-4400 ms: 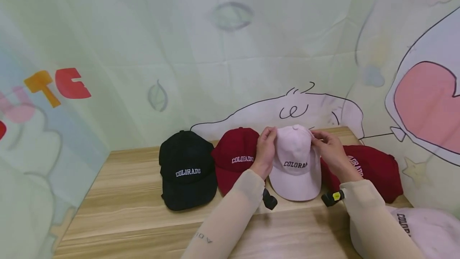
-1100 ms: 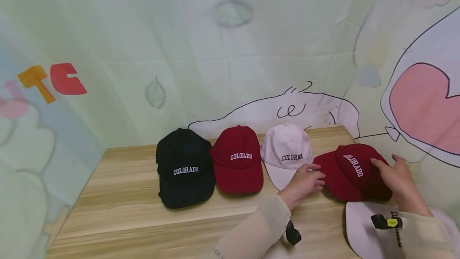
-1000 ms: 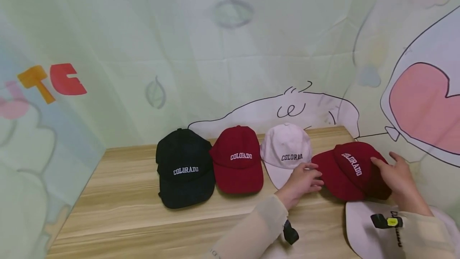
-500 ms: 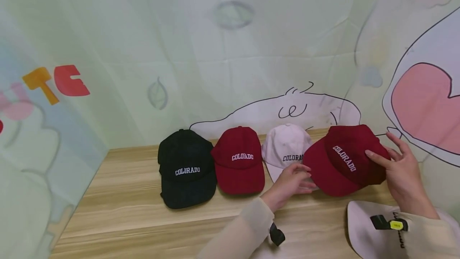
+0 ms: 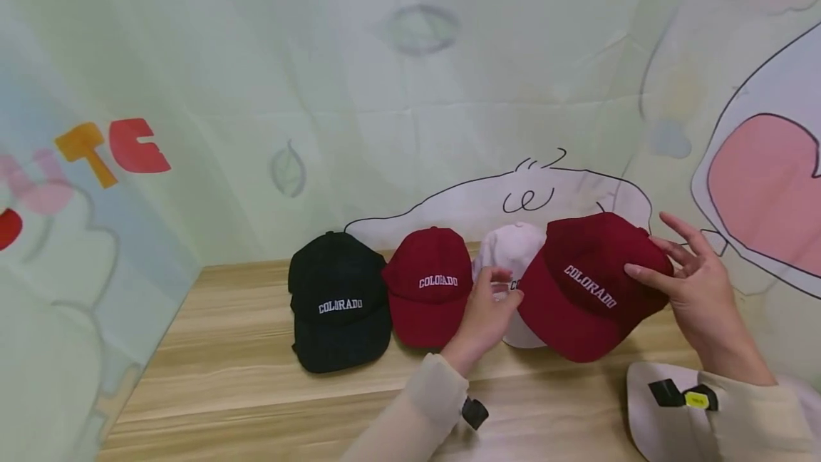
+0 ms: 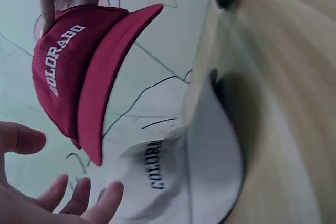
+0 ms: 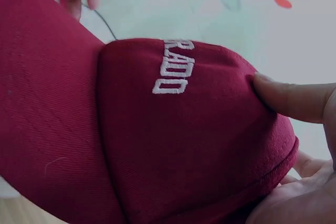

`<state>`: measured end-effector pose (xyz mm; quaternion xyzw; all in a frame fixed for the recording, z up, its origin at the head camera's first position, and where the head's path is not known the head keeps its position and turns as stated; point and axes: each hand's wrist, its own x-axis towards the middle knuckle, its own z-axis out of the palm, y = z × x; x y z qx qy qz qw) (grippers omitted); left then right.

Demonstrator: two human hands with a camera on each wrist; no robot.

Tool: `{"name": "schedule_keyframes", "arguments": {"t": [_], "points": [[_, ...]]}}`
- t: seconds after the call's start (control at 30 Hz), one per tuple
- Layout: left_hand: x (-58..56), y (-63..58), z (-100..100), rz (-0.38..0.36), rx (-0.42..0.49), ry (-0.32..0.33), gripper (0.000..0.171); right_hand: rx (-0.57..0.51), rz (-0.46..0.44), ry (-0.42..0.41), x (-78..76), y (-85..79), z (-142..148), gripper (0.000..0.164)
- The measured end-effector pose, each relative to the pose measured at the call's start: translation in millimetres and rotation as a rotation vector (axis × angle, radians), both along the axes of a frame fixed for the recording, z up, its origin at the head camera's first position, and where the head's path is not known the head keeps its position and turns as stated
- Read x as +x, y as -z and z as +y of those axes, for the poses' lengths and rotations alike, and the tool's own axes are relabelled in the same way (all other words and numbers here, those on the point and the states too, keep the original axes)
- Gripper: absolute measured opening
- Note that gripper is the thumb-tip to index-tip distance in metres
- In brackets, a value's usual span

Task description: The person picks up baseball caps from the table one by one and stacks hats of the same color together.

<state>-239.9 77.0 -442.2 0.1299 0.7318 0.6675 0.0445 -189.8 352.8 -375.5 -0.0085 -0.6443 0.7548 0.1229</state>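
A red baseball cap (image 5: 593, 287) lettered COLORADO is up off the table, tilted with its brim down to the left. My right hand (image 5: 705, 298) pinches its crown, thumb on the outside in the right wrist view and the other fingers mostly behind it. Left of the brim is my left hand (image 5: 484, 312), fingers apart and a gap between them and the cap (image 6: 68, 72) in the left wrist view. Behind that hand a white cap (image 5: 513, 244) rests on the table, partly covered by the raised red cap.
A black cap (image 5: 340, 305) and another red cap (image 5: 430, 284) stand in a row left of the white one, on the wooden table (image 5: 237, 348). At front right lies a second white cap (image 5: 661, 405), partly under the right sleeve. A printed curtain (image 5: 359, 91) hangs behind.
Both hands left the white cap after it was set down in the row. My right hand then lifted the red cap from the right side and carried it left; my left hand moved left too.
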Motion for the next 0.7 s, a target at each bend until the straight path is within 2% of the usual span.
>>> {"name": "schedule_keyframes", "arguments": {"t": [0.13, 0.33, 0.43, 0.57, 0.7], "points": [[-1.4, -14.5, -10.9, 0.07, 0.017, -0.033, 0.042, 0.064, 0.02, -0.054, -2.3, -4.8, -12.4, 0.087], [-3.6, -33.2, -28.1, 0.135, 0.056, -0.013, 0.047, 0.16, 0.082, -0.166, -5.5, -12.7, -33.4, 0.089], [-4.0, -42.6, -36.4, 0.173, 0.044, 0.005, 0.047, 0.253, 0.076, -0.211, -6.0, -17.3, -46.1, 0.089], [-6.4, -49.0, -45.9, 0.225, -0.011, 0.015, 0.048, 0.416, 0.037, -0.253, -10.2, -19.1, -68.2, 0.091], [-12.3, -48.5, -55.3, 0.254, -0.125, 0.025, 0.046, 0.459, 0.011, -0.332, -18.8, -15.0, -90.4, 0.095]]}}
